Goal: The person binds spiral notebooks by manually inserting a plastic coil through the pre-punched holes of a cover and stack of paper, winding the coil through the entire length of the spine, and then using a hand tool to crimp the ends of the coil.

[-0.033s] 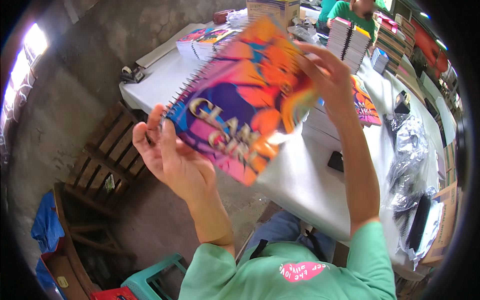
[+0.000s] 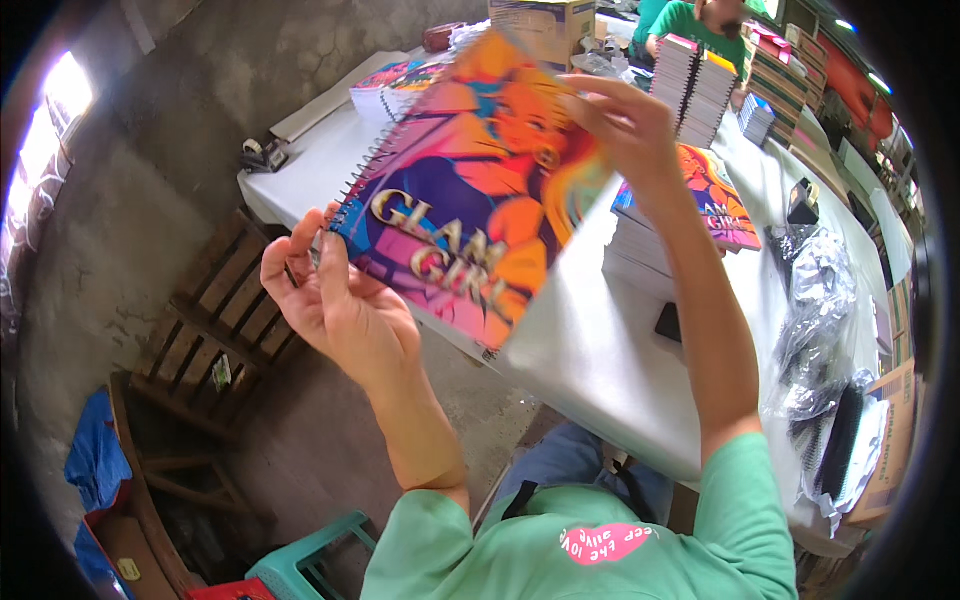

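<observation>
A spiral notebook with a bright orange, pink and purple illustrated cover is held up in the air, tilted, its black coil along the left side. My left hand pinches its lower left corner at the end of the coil, thumb on the cover. At the upper right edge, my right hand has its fingers closed on the notebook. Behind my right forearm, a stack of similar notebooks rests on the white-covered table, with a black flat object beside it.
Taller notebook stacks stand farther back, near a person in green. More notebooks and a tape dispenser lie at the far left. Clear plastic covers the right side. A wooden chair and teal stool stand at left.
The notebook has shifted slightly left and up, with both hands moving along with it. More of the stack behind my right forearm now shows.
</observation>
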`<state>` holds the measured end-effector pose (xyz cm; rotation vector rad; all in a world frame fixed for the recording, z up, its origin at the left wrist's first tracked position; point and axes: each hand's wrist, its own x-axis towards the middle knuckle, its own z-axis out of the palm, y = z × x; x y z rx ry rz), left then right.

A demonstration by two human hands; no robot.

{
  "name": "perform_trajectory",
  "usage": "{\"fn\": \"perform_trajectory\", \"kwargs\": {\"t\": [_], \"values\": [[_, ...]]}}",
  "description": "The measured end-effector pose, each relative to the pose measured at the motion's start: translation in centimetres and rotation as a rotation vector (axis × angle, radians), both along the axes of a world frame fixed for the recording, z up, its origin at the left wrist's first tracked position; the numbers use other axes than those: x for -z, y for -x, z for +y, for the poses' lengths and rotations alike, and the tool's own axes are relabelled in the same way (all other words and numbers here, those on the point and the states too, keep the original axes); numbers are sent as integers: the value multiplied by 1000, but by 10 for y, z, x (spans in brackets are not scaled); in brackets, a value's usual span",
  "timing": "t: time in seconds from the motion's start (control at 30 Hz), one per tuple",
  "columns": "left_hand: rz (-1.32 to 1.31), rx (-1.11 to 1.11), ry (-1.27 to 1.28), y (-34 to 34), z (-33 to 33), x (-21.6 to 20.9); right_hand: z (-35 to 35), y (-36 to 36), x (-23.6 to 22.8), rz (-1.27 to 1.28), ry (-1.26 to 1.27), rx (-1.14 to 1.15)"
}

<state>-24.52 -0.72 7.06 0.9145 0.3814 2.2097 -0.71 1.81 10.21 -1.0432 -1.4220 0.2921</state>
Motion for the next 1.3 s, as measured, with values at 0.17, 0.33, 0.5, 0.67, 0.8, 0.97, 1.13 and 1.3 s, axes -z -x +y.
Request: {"fn": "perform_trajectory", "kwargs": {"t": [0.17,0.33,0.5,0.67,0.8,0.97,1.13,1.3], "values": [[766,-520,210,15,64,50,108,-4,45,-376,92,60],[535,-185,269,2,85,83,107,7,91,119,214,97],[255,-13,281,-9,101,97,111,20,100,482,117,126],[295,-286,58,7,92,90,67,-5,77,-1,-184,371],[361,-581,-135,-19,-2,34,-28,-124,52,-458,133,918],[962,149,-511,-132,-62,45,-87,-224,69,4,1055,598],[862,535,-115,-175,-63,67,-106,-239,55,-454,810,907],[639,701,122,-189,-49,74,-186,-151,33,-154,259,814]]}}
